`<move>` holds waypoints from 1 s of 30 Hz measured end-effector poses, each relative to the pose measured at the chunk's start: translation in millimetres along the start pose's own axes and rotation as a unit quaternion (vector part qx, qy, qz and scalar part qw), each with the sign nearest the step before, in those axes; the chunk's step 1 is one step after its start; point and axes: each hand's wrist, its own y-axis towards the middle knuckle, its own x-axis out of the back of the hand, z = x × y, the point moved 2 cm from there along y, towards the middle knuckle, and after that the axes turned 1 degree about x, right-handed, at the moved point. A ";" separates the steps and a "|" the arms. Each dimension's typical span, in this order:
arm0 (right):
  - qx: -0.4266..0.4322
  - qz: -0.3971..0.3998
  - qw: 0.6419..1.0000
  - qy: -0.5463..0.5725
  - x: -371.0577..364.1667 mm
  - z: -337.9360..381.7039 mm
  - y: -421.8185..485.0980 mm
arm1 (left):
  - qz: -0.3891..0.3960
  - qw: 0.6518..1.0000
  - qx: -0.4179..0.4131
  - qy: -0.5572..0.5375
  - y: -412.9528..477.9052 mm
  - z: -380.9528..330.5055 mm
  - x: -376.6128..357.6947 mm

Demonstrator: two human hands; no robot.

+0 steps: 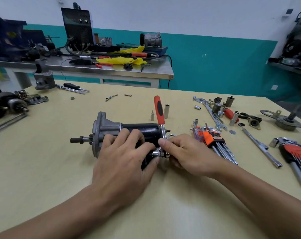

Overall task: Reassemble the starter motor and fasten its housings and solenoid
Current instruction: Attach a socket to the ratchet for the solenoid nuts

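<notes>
Starter motor (111, 128) lies mid-desk (146, 204), shaft toward 9 o'clock | left hand (123, 156) curled round its black body; right hand (184, 150) pinching the ratchet wrench (159, 109) head, handle toward 12 o'clock, socket (157, 154) at rear end | step, apparently: fastening rear housing | next: seat socket squarely, swing handle.

I'm seeing a black-bodied, grey-nosed starter motor (147, 131), an orange-and-black-handled ratchet (159, 109), orange hex key holders (213, 138) at right, all showing against a pale yellow bench (60, 161).
</notes>
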 end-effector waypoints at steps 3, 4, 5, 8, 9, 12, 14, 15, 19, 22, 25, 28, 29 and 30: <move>0.071 -0.026 0.996 -0.048 -0.5 -4.6 -5.1 | 0.007 1.000 0.009 0.003 0.2 -0.9 1.2; 0.098 -0.035 0.992 -0.074 0.1 -5.5 -7.0 | 0.009 1.000 0.013 0.002 0.3 -1.7 1.7; 0.122 -0.036 0.988 -0.092 0.4 -6.0 -8.4 | 0.011 1.000 0.016 0.000 0.7 -2.6 2.2; 0.164 -0.019 0.981 -0.106 -0.1 -5.1 -13.1 | 0.013 1.000 0.019 0.000 1.5 -3.7 3.0; 0.174 -0.023 0.977 -0.123 -0.6 -4.9 -13.7 | 0.014 1.000 0.021 0.000 1.5 -3.5 3.1; 0.190 -0.055 0.961 -0.195 -4.3 -5.8 -11.1 | 0.016 1.000 0.024 -0.002 1.3 -2.0 3.1; 0.164 -0.065 0.968 -0.181 -6.0 -6.1 -8.7 | 0.015 1.000 0.025 -0.007 0.8 -1.8 3.0; 0.155 -0.069 0.972 -0.162 -5.7 -5.9 -7.6 | 0.015 1.000 0.023 -0.006 0.9 -1.9 2.8; 0.116 -0.064 0.980 -0.151 -3.4 0.4 -3.6 | 0.008 1.000 0.019 -0.002 0.0 -1.7 1.0; 0.076 -0.045 0.989 -0.118 -1.3 7.0 0.1 | 0.003 1.000 0.020 -0.002 -0.1 -1.9 0.3; 0.023 -0.006 0.995 -0.101 0.8 12.8 5.9 | 0.005 1.000 0.018 0.003 0.3 -2.5 0.0; -0.026 0.015 0.997 -0.073 1.1 14.0 7.5 | 0.005 1.000 0.015 0.011 -0.5 -2.5 0.8; -0.039 0.019 0.998 -0.049 0.1 13.6 6.5 | 0.002 1.000 0.012 0.012 -0.8 -2.2 1.2; -0.046 0.022 0.998 -0.023 -0.9 13.0 5.0 | 0.001 1.000 0.008 0.010 -1.1 -2.1 1.5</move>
